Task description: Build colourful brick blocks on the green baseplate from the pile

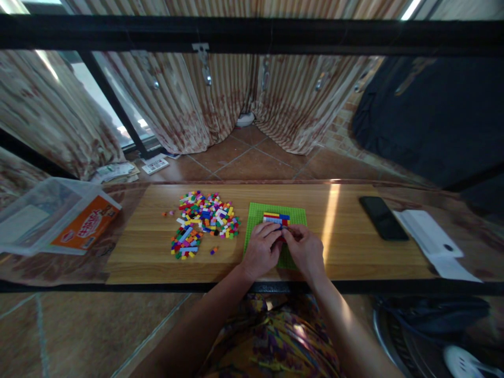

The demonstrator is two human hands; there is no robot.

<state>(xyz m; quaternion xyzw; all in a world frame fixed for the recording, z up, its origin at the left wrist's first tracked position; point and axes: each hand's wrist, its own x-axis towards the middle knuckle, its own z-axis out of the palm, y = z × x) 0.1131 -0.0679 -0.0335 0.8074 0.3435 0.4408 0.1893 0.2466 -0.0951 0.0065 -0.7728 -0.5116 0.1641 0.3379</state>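
Observation:
A bright green baseplate lies on the wooden board, with a small build of toy bricks in yellow, red, blue and white standing on it. Over the near side of this build my left hand is closed, its bent fingers against the bricks. My right hand meets it from the right, thumb and fingers pinched together at a small dark blue brick. The fingers hide most of that brick and the near part of the build.
A large pile of loose, mixed-colour bricks spreads left of the baseplate. Further left stands a clear plastic box with an orange label. On the right lie a black phone and a white box. A dark bar edges the table's near side.

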